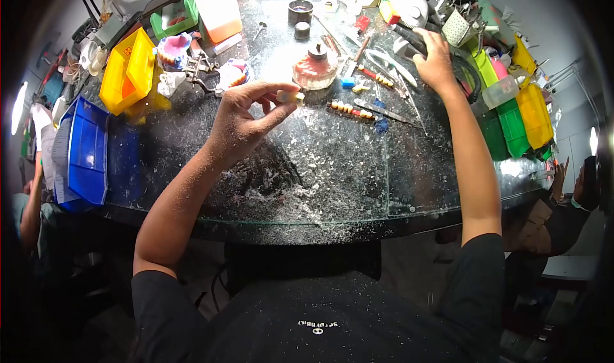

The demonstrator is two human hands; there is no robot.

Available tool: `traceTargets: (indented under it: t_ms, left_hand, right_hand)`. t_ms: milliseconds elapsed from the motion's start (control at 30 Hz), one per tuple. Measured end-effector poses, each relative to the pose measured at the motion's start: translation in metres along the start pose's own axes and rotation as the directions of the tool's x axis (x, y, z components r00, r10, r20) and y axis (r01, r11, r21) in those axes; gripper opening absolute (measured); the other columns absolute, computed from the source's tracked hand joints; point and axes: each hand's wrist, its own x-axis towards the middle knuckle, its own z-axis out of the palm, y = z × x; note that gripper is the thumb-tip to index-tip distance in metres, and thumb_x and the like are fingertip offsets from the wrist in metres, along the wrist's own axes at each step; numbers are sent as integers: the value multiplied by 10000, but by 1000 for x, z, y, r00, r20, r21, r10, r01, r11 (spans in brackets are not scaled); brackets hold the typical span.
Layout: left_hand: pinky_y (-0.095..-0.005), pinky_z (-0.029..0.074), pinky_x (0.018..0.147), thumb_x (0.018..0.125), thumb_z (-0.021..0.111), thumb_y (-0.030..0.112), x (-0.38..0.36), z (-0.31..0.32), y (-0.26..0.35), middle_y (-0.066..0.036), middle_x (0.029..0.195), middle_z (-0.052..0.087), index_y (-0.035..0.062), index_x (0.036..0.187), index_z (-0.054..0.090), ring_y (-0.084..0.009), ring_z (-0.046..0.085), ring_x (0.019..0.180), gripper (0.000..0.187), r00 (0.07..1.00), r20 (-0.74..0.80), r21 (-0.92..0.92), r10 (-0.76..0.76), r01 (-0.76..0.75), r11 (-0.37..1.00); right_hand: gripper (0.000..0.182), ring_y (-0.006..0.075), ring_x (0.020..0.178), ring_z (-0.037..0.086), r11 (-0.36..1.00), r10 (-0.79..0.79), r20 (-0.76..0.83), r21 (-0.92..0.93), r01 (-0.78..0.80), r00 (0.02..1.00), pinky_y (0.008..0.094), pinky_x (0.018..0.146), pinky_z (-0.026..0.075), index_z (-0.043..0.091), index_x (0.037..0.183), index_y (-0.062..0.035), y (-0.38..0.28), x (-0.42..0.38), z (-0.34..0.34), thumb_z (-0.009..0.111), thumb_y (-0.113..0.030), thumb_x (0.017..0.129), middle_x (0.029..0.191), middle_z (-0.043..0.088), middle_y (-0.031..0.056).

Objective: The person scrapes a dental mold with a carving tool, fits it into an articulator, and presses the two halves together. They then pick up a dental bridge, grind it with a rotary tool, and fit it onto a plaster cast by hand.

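Observation:
My left hand (246, 114) is raised over the near side of the glass spirit lamp (315, 69). Its thumb and fingers pinch a small whitish-yellow piece (291, 97), whose exact kind I cannot make out. At the back right, my right hand (436, 62) has its fingers around a dark cylindrical tool handle (410, 38), partly hidden by the fingers. Between the hands lie strips of artificial teeth (351, 110) set in red, and a metal spatula (385, 112). White dust and shavings cover the worktop and cling to my left forearm.
A blue bin (88, 151) and a yellow bin (128, 69) stand left, near dental models (174, 50) and a bottle of pink liquid (219, 11). Green and yellow bins (534, 115) line the right. Other people show at both edges, one with raised hands (559, 176) at right.

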Motion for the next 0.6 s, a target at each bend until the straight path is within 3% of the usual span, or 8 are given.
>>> traceTargets:
  t_ms: [33, 100, 167, 200, 300, 367, 567, 600]
  left_hand:
    - [-212, 475, 710, 793, 717, 49, 1, -1, 1, -15, 877, 678, 42, 1039, 694, -56, 562, 731, 247, 1000, -4, -6, 11, -11, 1000]
    - [-214, 470, 712, 787, 715, 40, 2, -4, 1, -9, 875, 675, 51, 1032, 696, -62, 556, 728, 246, 1000, -11, -15, 24, -24, 1000]
    - [-216, 463, 708, 782, 712, 33, 2, -5, 1, -10, 869, 672, 56, 1026, 696, -68, 546, 721, 246, 998, -5, 19, 66, -66, 998]
    - [-217, 460, 706, 779, 711, 29, 3, -5, 1, -11, 867, 671, 59, 1022, 695, -71, 541, 718, 245, 996, -1, 36, 88, -88, 996]
    - [-222, 453, 643, 786, 687, 24, 3, -5, 1, -22, 903, 699, 76, 1010, 703, -71, 593, 767, 230, 985, 75, 124, 154, -162, 979]
    - [-229, 455, 642, 780, 688, 18, 3, 0, -2, -30, 907, 702, 72, 1010, 701, -76, 598, 764, 236, 985, 81, 95, 151, -159, 983]
    - [-239, 466, 647, 762, 715, 67, 4, -3, -6, -39, 910, 707, 66, 966, 713, -103, 619, 774, 204, 997, -49, 167, 63, -54, 985]
    - [-229, 463, 700, 772, 717, 72, 4, -7, -5, -32, 1030, 689, 69, 966, 717, -112, 614, 954, 194, 1000, -17, 184, -21, 24, 983]
  right_hand:
    - [499, 328, 1125, 484, 995, 39, 133, -99, -26, 990, 476, 990, 344, 546, 1230, -169, -3, 2, -2, 537, -121, 733, 1221, 531, 109]
    - [497, 320, 1134, 483, 997, 1, 55, -79, 3, 999, 499, 983, 337, 546, 1245, -180, -2, 0, 9, 533, -135, 750, 1227, 530, 104]
    - [477, 311, 1141, 481, 987, -86, -146, -147, 64, 986, 486, 973, 348, 558, 1241, -172, -8, -6, 13, 529, -119, 767, 1224, 529, 101]
    - [437, 296, 1133, 488, 985, -162, -193, -92, 146, 968, 453, 968, 359, 579, 1213, -142, -35, -7, -2, 542, -103, 779, 1186, 550, 106]
    - [300, 300, 1060, 519, 906, -317, 9, 298, 300, 948, 410, 958, 385, 644, 1082, -74, -89, -16, -8, 588, -150, 797, 1075, 609, 126]
    - [293, 312, 1069, 515, 885, -354, 100, 356, 299, 930, 411, 950, 393, 651, 1052, -57, -127, -29, -12, 607, -214, 809, 1087, 616, 145]
    - [252, 300, 1091, 502, 855, -386, 146, 427, 293, 911, 413, 955, 395, 652, 1033, -53, -153, -42, -9, 593, -163, 814, 1074, 619, 110]
    - [252, 299, 1090, 502, 847, -409, 188, 442, 294, 893, 412, 955, 394, 653, 1033, -54, -152, -45, -14, 591, -153, 810, 1070, 618, 105]
